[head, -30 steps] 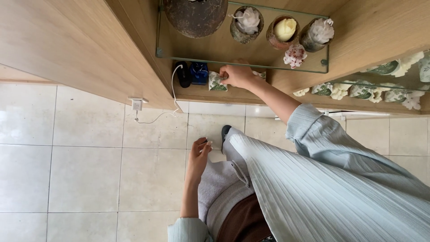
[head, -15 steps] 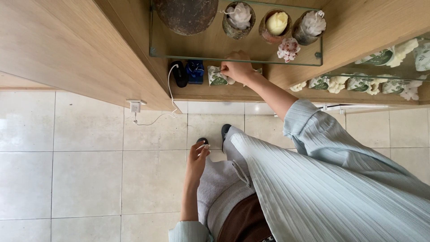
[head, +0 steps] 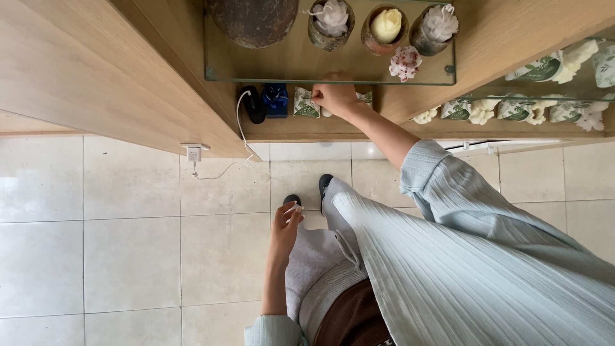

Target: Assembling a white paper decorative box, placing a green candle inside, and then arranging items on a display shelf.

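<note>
Pinching white-green packet point(head: 305, 104) (lower shelf), right hand point(head: 334, 97).

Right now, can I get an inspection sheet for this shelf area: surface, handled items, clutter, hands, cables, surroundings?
Surface: wooden shelf under a glass shelf.
Handled items: small green-and-white pot, right hand touching it; grip unclear.
Clutter: blue box and black device beside the pot; flower-shaped candles in brown cups on the glass.
Hands: left hand by the thigh, fingers pinching something small and white.
Cables: white cable from device to wall plug.
Surroundings: beige tiled floor, more pots on the right.
</note>
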